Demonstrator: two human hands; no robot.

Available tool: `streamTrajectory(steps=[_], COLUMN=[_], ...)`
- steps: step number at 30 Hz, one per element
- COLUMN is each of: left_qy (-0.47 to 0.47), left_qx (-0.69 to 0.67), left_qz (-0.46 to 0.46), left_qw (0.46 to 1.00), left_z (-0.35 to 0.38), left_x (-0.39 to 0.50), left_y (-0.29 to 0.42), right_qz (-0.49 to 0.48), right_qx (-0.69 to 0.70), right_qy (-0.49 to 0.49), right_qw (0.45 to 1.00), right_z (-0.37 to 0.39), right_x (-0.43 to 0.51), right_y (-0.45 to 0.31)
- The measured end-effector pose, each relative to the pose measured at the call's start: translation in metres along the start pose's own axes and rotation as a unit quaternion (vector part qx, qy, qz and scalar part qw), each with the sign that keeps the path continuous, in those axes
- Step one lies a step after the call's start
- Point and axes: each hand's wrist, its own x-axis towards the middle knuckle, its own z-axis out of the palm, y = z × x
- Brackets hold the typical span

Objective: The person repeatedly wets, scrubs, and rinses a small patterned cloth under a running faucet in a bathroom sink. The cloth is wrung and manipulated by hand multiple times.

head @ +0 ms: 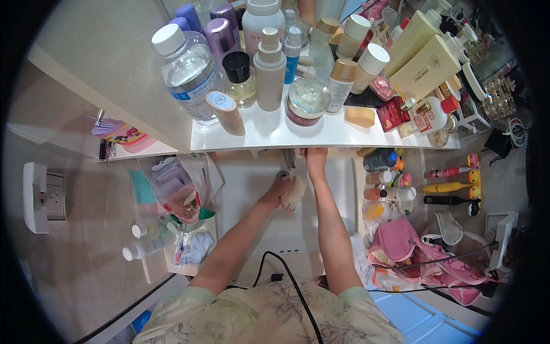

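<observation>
In the white sink basin (pixel 258 232), my left hand (pixel 280 192) grips a pale, crumpled cloth-like thing (pixel 294 194), which could be a wet cloth or a mesh sponge. It hangs just below the metal faucet (pixel 290 158), and water seems to run onto it. My right hand (pixel 316 160) reaches up beside the faucet, close under the front edge of the white shelf (pixel 258 142). The shelf edge partly hides its fingers, so what they touch is unclear.
Bottles and jars crowd the shelf above, among them a large clear bottle (pixel 184 73) and a round jar (pixel 308 102). Left of the basin stands an open bag (pixel 172 180). Several small bottles and a pink bag (pixel 397 241) line the right. A black cable (pixel 296 284) crosses in front.
</observation>
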Motion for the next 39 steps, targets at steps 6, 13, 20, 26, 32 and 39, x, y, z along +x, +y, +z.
streamTrajectory(steps=[6, 13, 20, 26, 32, 39], left_qy=[-0.024, -0.003, -0.059, -0.003, -0.016, -0.063], left_qx=[-0.018, -0.013, -0.117, -0.136, 0.156, -0.156], left_qz=[0.017, 0.022, 0.021, 0.056, 0.338, 0.076], left_qw=[0.999, 1.000, 0.991, 0.989, 0.928, 0.983], left_z=[-0.005, -0.003, -0.010, -0.036, -0.016, 0.004], left_x=[0.004, 0.000, 0.003, 0.015, 0.020, 0.046], left_y=[0.004, 0.011, 0.012, 0.000, -0.018, -0.018], right_qz=[0.062, 0.097, 0.441, 0.237, -0.070, -0.040], right_qx=[0.037, -0.044, 0.235, -0.092, -0.396, -0.429], right_qy=[0.006, -0.068, -0.120, -0.016, -0.092, -0.039], right_qw=[0.997, 0.992, 0.858, 0.967, 0.911, 0.901], right_z=[-0.008, -0.044, -0.045, -0.031, 0.006, -0.011], right_x=[-0.002, -0.039, -0.087, -0.069, -0.085, -0.063], right_y=[-0.006, 0.072, 0.169, 0.117, 0.060, 0.081])
